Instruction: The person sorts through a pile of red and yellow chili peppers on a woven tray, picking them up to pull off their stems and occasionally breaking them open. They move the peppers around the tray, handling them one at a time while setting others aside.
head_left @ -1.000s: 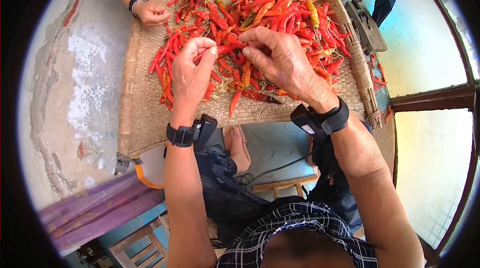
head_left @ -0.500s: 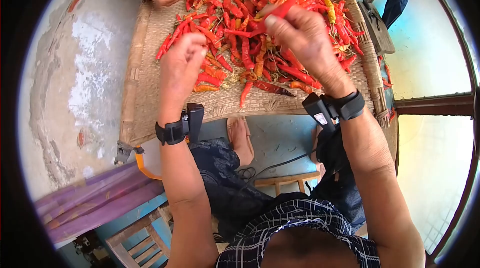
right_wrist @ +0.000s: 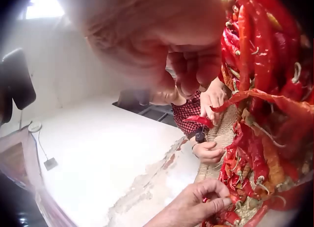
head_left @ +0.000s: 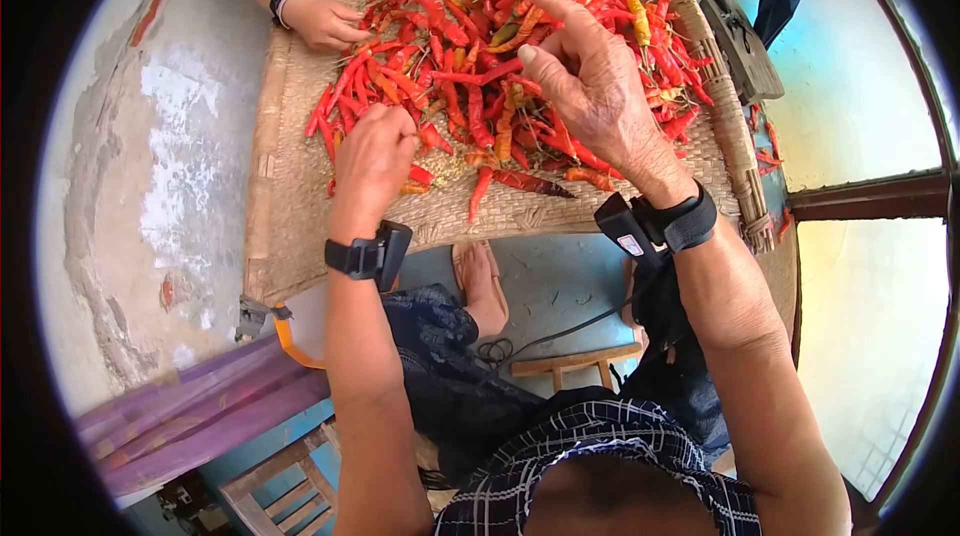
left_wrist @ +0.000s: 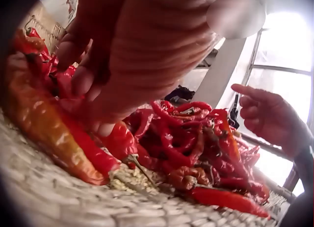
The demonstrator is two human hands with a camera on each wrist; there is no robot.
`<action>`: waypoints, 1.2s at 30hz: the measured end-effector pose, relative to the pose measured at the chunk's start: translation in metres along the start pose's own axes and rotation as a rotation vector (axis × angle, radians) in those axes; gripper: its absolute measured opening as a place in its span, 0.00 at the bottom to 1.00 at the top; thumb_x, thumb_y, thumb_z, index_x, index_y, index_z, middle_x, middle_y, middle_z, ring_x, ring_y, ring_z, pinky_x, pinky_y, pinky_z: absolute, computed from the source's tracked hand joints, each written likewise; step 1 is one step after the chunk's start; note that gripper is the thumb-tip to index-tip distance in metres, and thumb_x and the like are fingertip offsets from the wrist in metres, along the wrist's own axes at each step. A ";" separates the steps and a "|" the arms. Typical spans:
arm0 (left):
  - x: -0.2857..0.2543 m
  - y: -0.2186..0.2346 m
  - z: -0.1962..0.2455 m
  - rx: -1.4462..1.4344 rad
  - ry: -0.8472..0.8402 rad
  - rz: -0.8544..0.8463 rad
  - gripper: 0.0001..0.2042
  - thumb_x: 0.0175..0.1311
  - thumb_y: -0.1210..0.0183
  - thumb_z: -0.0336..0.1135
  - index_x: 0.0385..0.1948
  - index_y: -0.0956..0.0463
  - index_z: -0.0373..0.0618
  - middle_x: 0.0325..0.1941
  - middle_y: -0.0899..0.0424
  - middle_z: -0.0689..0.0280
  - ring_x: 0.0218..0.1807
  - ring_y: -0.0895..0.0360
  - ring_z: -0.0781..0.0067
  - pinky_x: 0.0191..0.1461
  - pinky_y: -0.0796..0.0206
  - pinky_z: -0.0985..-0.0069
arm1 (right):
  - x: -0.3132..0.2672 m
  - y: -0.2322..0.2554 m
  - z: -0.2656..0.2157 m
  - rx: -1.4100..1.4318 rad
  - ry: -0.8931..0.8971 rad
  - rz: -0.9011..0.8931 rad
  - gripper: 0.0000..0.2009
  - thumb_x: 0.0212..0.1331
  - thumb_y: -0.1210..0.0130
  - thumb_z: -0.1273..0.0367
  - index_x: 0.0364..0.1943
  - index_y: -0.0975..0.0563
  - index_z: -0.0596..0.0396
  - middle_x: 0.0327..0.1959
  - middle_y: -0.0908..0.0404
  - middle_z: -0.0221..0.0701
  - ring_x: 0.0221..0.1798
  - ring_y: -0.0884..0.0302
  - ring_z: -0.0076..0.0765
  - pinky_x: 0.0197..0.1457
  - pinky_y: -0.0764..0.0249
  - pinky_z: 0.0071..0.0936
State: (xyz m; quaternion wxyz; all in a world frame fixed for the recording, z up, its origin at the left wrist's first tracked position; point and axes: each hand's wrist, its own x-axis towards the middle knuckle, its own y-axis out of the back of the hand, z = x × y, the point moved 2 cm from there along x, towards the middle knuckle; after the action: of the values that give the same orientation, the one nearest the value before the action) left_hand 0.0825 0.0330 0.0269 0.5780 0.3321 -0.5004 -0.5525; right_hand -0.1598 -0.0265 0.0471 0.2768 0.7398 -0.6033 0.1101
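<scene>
A heap of red chili peppers (head_left: 490, 111), with a few orange and yellow ones among them, lies on a woven bamboo tray (head_left: 300, 206). At the heap's near left side, my left hand (head_left: 372, 161) has its fingers curled down among the chilies. In the right wrist view its thumb and forefinger pinch an orange-red chili pepper (right_wrist: 232, 199); the fingers partly hide it. My right hand (head_left: 605, 96) hovers over the heap's right part, forefinger stretched out and thumb apart, with nothing between them. A long red chili (head_left: 470, 77) lies by its thumb in the head view.
Another person's hands (head_left: 325, 21) work at the far left of the tray, one near a red chili (right_wrist: 198, 120). The tray has a raised rim (head_left: 725, 126). A wooden stool (head_left: 575, 361) stands below, with a black cable (head_left: 560, 336) on the floor.
My hands were together at a red chili, then parted. The left moved down to the heap's near left side; the right moved rightward and its fingers spread. The other person's hands moved apart.
</scene>
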 end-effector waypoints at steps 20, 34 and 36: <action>0.043 -0.017 -0.008 0.028 0.345 -0.008 0.15 0.59 0.41 0.35 0.47 0.24 0.43 0.38 0.16 0.53 0.43 0.18 0.55 0.45 0.28 0.62 | 0.002 0.006 0.001 -0.010 0.015 -0.032 0.12 0.60 0.44 0.72 0.46 0.24 0.62 0.21 0.22 0.38 0.25 0.22 0.38 0.31 0.27 0.33; 0.053 0.009 0.018 -0.765 0.166 0.313 0.07 0.64 0.43 0.26 0.42 0.24 0.42 0.33 0.23 0.75 0.31 0.30 0.89 0.35 0.36 0.88 | 0.001 0.007 -0.005 -0.053 0.041 -0.067 0.09 0.59 0.44 0.72 0.41 0.22 0.62 0.22 0.21 0.43 0.26 0.21 0.47 0.31 0.26 0.37; 0.053 0.010 0.027 -0.798 0.128 0.350 0.07 0.64 0.44 0.24 0.42 0.23 0.42 0.33 0.23 0.74 0.31 0.29 0.88 0.34 0.37 0.87 | 0.000 0.005 -0.006 -0.096 0.073 -0.070 0.09 0.59 0.44 0.71 0.41 0.22 0.61 0.22 0.21 0.44 0.27 0.20 0.48 0.31 0.26 0.38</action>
State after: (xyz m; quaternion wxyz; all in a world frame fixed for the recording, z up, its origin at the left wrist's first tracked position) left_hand 0.0546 -0.0125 0.0551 0.7758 0.0268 -0.2595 -0.5745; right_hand -0.1637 -0.0236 0.0531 0.3373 0.7419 -0.5712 0.0981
